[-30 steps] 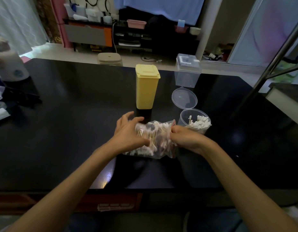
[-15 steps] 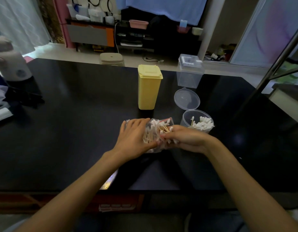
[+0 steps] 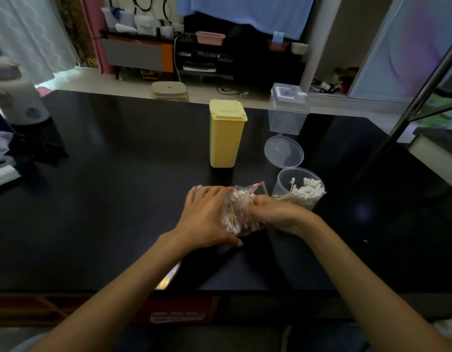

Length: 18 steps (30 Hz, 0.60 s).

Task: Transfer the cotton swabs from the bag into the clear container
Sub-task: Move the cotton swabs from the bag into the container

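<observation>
A clear plastic bag (image 3: 241, 212) full of cotton swabs lies on the black table (image 3: 105, 199) between my hands. My left hand (image 3: 207, 217) covers the bag's left side and holds it, thumb against the table. My right hand (image 3: 273, 212) grips the bag's right side, its fingers curled into the swabs at the red-striped opening. Just right of the bag stands the round clear container (image 3: 299, 190), open, with several swabs upright inside. Its hinged round lid (image 3: 283, 151) lies flat behind it.
A tall yellow lidded box (image 3: 227, 133) stands behind the bag. A square clear box (image 3: 288, 107) with a lid sits at the table's far edge. A white appliance (image 3: 16, 97) and dark clutter occupy the far left. A metal pole (image 3: 423, 90) slants up on the right.
The bag has been gathered and tipped from lying flat to bunched upright between my hands. My left hand slid over its left side, and my right hand moved into the opening.
</observation>
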Motion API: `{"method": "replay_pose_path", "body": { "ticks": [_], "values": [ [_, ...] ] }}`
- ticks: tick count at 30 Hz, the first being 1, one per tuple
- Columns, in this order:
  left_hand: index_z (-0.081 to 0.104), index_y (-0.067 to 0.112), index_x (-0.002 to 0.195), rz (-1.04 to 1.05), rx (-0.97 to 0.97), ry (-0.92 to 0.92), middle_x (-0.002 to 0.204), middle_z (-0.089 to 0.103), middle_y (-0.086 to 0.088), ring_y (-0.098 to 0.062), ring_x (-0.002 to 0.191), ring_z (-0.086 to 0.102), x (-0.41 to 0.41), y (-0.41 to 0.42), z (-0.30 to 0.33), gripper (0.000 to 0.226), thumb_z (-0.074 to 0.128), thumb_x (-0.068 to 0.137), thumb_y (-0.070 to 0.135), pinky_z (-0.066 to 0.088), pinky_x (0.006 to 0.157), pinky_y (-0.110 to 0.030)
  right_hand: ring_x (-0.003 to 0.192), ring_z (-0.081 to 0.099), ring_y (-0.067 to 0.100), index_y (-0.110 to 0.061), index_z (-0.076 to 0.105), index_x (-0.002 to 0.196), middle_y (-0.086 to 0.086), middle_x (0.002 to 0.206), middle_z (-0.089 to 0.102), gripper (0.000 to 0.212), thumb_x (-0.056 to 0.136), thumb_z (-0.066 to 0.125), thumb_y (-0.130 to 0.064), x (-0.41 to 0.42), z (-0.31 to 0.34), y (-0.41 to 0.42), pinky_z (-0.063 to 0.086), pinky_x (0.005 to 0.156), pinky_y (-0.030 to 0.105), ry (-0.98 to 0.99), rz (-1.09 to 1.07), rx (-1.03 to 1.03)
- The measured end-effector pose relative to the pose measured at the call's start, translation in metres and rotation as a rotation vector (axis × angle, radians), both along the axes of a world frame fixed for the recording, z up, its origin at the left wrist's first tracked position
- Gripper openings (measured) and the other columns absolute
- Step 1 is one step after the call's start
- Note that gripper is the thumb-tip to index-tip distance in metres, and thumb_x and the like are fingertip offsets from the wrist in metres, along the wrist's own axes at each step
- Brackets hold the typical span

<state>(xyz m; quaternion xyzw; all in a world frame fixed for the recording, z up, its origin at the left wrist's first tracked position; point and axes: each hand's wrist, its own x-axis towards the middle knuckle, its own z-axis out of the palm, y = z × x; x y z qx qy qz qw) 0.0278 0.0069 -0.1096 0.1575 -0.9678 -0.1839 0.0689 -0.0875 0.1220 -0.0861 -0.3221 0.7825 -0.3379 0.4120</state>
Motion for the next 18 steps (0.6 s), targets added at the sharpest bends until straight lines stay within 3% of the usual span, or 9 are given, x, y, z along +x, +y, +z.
{"method": "replay_pose_path", "body": {
  "ticks": [4, 8, 12, 16, 18],
  "values": [
    [0.028, 0.030, 0.143, 0.010, 0.007, 0.064, 0.141, 0.039, 0.010, -0.013, 0.132, 0.030, 0.001, -0.003, 0.001, 0.094, 0.076, 0.065, 0.050, 0.013, 0.111, -0.031, 0.087, 0.064, 0.023, -0.008, 0.061, 0.104, 0.013, 0.098, 0.068, 0.018, 0.095, 0.045, -0.007, -0.007, 0.009, -0.001, 0.053, 0.077, 0.030, -0.056, -0.007, 0.074],
    [0.030, 0.030, 0.142, 0.040, 0.055, 0.114, 0.140, 0.042, 0.010, -0.015, 0.131, 0.033, 0.002, -0.004, 0.002, 0.089, 0.074, 0.067, 0.050, 0.018, 0.109, -0.032, 0.066, 0.063, 0.013, -0.014, 0.056, 0.079, 0.000, 0.064, 0.067, 0.025, 0.092, 0.041, 0.002, -0.019, 0.035, -0.007, 0.053, 0.067, 0.026, 0.009, 0.044, 0.207],
    [0.032, 0.031, 0.141, 0.105, 0.141, 0.152, 0.139, 0.044, 0.008, -0.017, 0.129, 0.037, 0.001, -0.007, 0.003, 0.089, 0.073, 0.066, 0.054, 0.026, 0.106, -0.036, 0.076, 0.063, 0.013, -0.016, 0.052, 0.087, 0.003, 0.087, 0.064, 0.011, 0.093, 0.048, -0.009, -0.024, 0.067, -0.019, 0.050, 0.067, 0.023, 0.192, 0.148, 0.376],
    [0.045, 0.034, 0.125, 0.185, 0.218, 0.214, 0.121, 0.055, 0.012, -0.019, 0.118, 0.048, -0.002, -0.005, 0.002, 0.070, 0.068, 0.063, 0.058, 0.039, 0.093, -0.038, 0.074, 0.059, 0.012, -0.008, 0.058, 0.095, 0.004, 0.087, 0.061, 0.013, 0.094, 0.044, -0.009, -0.017, 0.085, -0.033, 0.047, 0.063, 0.021, 0.397, 0.192, 0.380],
    [0.048, 0.034, 0.120, 0.205, 0.238, 0.221, 0.115, 0.057, 0.014, -0.019, 0.114, 0.051, -0.003, -0.004, 0.002, 0.065, 0.066, 0.062, 0.058, 0.042, 0.088, -0.038, 0.078, 0.059, 0.014, -0.007, 0.059, 0.102, 0.005, 0.090, 0.062, 0.017, 0.094, 0.044, -0.009, -0.015, 0.090, -0.039, 0.049, 0.071, 0.024, 0.440, 0.216, 0.385]
  ]
}}
